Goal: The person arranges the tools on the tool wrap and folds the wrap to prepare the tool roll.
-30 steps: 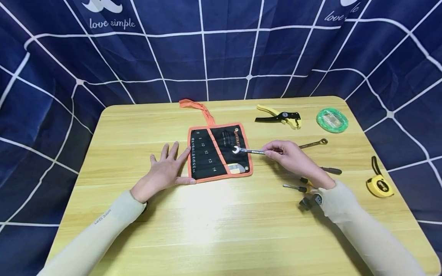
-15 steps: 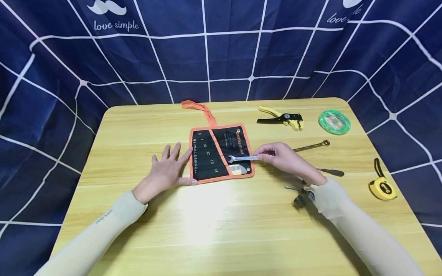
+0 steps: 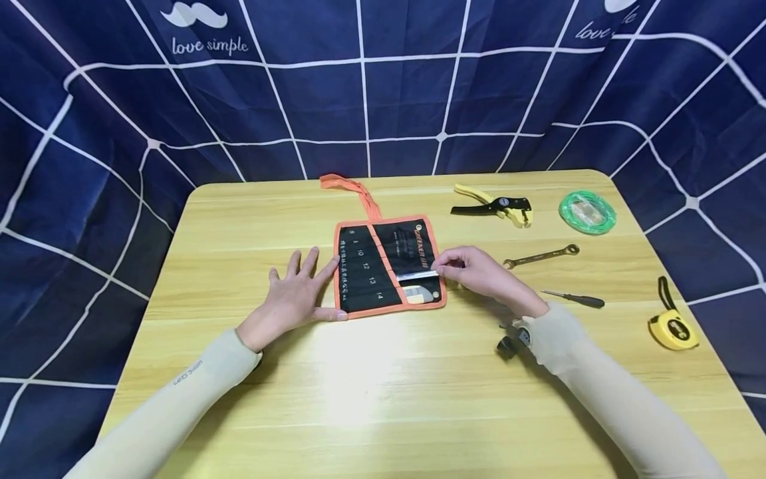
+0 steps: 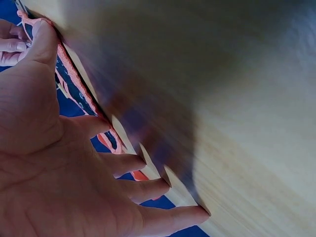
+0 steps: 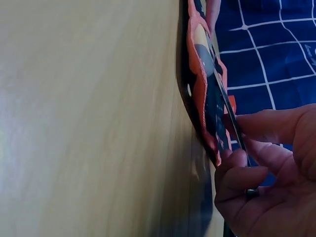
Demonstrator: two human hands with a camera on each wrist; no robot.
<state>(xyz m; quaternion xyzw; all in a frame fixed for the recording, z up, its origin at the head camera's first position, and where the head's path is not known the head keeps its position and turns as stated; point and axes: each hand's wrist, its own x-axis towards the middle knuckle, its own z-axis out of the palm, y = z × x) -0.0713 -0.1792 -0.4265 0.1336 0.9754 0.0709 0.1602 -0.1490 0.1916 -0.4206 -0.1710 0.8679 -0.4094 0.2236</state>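
Note:
A black tool pouch (image 3: 413, 243) with orange edging lies flat on the table, numbers printed along its pocket panel. My right hand (image 3: 473, 271) pinches a silver wrench (image 3: 417, 274) by one end, over the pouch's right side. The wrench's far end is out of sight at the slanted pocket edge. In the right wrist view the wrench (image 5: 229, 106) runs between thumb and fingers, along the pouch. My left hand (image 3: 296, 293) is spread, its thumb on the pouch's lower left corner and its index fingertip at the left edge. A grey and yellowish tool (image 3: 419, 294) sits in the lowest pocket.
Yellow-and-black wire strippers (image 3: 503, 206) and a green coil (image 3: 588, 213) lie at the back right. Nearer are a ratchet wrench (image 3: 541, 256), a screwdriver (image 3: 574, 299) and a yellow tape measure (image 3: 673, 329). An orange strap (image 3: 359, 189) trails behind the pouch. A dark blue curtain surrounds the table.
My right hand has moved left and slightly down with the wrench, whose open jaw has gone from view at the pocket edge. The left hand keeps its place on the pouch.

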